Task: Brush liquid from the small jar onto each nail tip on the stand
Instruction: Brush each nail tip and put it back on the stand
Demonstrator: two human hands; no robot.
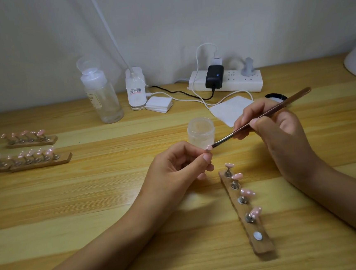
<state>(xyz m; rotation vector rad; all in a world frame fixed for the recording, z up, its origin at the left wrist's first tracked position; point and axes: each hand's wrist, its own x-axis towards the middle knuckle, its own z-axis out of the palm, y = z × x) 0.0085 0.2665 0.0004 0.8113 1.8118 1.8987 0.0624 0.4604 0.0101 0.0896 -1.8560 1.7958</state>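
Observation:
My left hand pinches a small pink nail tip on its holder, lifted above the table. My right hand grips a thin brown brush, and its dark bristles touch that nail tip. Just behind the brush tip stands the small clear jar, open. In front of my hands lies a wooden stand with several pink nail tips on metal holders; its nearest magnet spot is bare.
Two more wooden stands with pink nail tips lie at the left. A clear pump bottle, a white lamp base, cotton pads, a power strip, a white wipe and a black lid stand behind.

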